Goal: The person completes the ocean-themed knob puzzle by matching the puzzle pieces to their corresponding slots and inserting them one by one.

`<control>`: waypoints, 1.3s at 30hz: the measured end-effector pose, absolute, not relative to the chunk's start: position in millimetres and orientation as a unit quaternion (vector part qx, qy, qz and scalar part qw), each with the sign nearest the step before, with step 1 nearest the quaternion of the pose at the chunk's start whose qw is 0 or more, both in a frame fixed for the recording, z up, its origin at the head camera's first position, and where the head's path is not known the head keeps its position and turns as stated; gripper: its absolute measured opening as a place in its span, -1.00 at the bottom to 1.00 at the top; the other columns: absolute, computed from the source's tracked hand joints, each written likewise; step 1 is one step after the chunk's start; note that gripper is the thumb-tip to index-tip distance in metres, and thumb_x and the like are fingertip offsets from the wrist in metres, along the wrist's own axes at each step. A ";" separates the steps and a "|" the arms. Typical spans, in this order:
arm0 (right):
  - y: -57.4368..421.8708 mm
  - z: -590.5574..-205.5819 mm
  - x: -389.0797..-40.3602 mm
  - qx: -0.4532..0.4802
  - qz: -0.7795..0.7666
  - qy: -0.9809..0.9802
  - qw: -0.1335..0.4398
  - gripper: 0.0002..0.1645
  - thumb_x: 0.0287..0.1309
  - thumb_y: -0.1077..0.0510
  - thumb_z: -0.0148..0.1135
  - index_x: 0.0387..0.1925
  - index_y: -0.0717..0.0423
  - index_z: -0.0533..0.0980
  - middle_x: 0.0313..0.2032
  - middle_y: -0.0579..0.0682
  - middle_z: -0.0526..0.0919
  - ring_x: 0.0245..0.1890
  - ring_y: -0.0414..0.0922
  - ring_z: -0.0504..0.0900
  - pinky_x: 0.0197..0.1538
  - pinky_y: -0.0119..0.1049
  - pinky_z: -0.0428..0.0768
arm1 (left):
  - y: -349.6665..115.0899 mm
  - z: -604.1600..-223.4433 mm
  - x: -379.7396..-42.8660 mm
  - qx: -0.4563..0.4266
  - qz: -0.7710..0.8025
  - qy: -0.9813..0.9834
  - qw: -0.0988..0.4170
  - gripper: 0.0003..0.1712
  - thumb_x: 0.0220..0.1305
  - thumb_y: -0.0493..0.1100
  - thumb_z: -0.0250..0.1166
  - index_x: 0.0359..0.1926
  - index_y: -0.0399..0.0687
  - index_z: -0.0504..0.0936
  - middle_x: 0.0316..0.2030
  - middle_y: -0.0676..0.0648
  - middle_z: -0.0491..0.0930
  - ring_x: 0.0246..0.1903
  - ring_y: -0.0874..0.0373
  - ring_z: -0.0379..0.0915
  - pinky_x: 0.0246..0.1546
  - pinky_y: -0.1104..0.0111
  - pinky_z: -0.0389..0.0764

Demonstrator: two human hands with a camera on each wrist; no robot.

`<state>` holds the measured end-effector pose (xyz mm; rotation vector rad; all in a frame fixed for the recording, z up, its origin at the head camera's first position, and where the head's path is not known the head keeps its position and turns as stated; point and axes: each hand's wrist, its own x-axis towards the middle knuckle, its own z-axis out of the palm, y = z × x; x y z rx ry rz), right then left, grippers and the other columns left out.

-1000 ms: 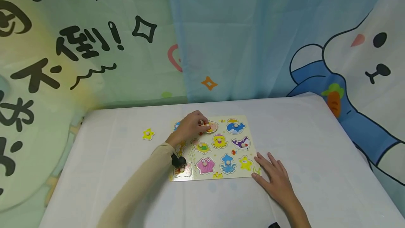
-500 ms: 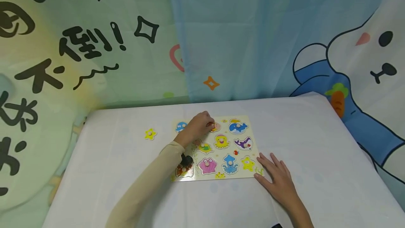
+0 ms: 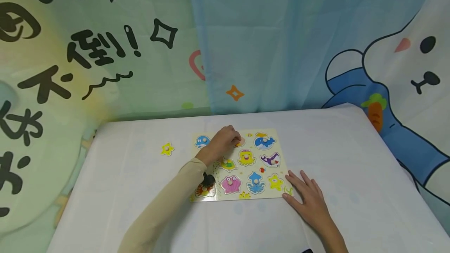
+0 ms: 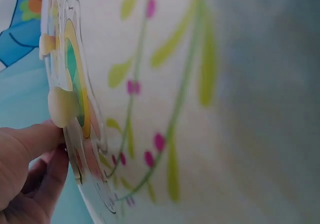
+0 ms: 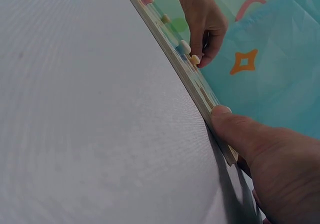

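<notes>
A knobbed sea-animal puzzle board (image 3: 240, 169) lies on the table. My left hand (image 3: 222, 141) is over its top row, thumb and fingers together on a puzzle piece (image 3: 241, 143), mostly hidden under the fingers. In the left wrist view that hand (image 4: 35, 159) appears beyond the turtle piece (image 4: 75, 78) and its knob (image 4: 62, 106). At the board's lower right corner my right hand (image 3: 309, 198) lies with fingers spread. Its thumb (image 5: 237, 126) touches the board's edge in the right wrist view.
A loose yellow star piece (image 3: 167, 149) lies on the white tablecloth (image 3: 133, 167) left of the board. Other pieces sit in the board, among them a pink shell (image 3: 231, 184), a blue squid (image 3: 255, 182) and a whale (image 3: 264, 141). A printed curtain (image 3: 253, 42) hangs behind.
My left hand has shifted slightly right and the piece under it shows less than before. My right hand stays at the board's corner. The whole view has moved a little.
</notes>
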<state>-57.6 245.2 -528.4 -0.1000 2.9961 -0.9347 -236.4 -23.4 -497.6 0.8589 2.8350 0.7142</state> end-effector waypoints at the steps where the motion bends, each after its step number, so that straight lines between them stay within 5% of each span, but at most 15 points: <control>1: 245.3 -528.6 -57.8 -0.031 -0.297 0.955 0.002 -0.29 0.15 -0.16 0.28 0.27 0.04 0.41 0.37 0.11 0.36 0.45 0.27 0.04 0.41 0.31 -0.10 | -23.8 -498.1 -236.1 0.285 0.233 0.929 0.042 -0.82 0.34 -0.21 0.22 -0.14 -0.15 0.70 -0.24 -0.08 0.58 -0.23 0.12 0.45 -0.08 0.40 0.55; 19: 245.2 -526.2 -58.1 -0.029 -0.301 0.953 0.005 -0.31 0.16 -0.15 0.26 0.27 0.05 0.42 0.38 0.12 0.35 0.46 0.27 0.03 0.41 0.32 -0.11 | -27.8 -499.7 -238.2 0.324 0.234 0.916 0.028 -0.87 0.30 -0.23 0.25 -0.17 -0.18 0.62 -0.24 -0.11 0.53 -0.24 0.06 0.40 -0.09 0.33 0.53; 32: 246.4 -525.1 -58.3 -0.034 -0.303 0.952 0.001 -0.31 0.17 -0.16 0.25 0.27 0.05 0.41 0.38 0.13 0.34 0.46 0.25 0.03 0.42 0.31 -0.14 | -30.7 -490.6 -255.6 0.284 0.276 0.904 0.163 -0.91 0.29 -0.19 0.26 -0.23 -0.10 0.57 -0.24 -0.05 0.50 -0.25 0.15 0.37 -0.20 0.41 0.47; 39: 245.5 -527.1 -58.0 -0.027 -0.307 0.951 0.007 -0.30 0.16 -0.17 0.26 0.26 0.05 0.42 0.37 0.13 0.35 0.46 0.26 0.02 0.42 0.32 -0.15 | -29.1 -491.1 -255.8 0.294 0.243 0.908 0.173 -0.91 0.33 -0.19 0.23 -0.20 -0.11 0.56 -0.21 -0.06 0.47 -0.28 0.17 0.31 -0.17 0.41 0.42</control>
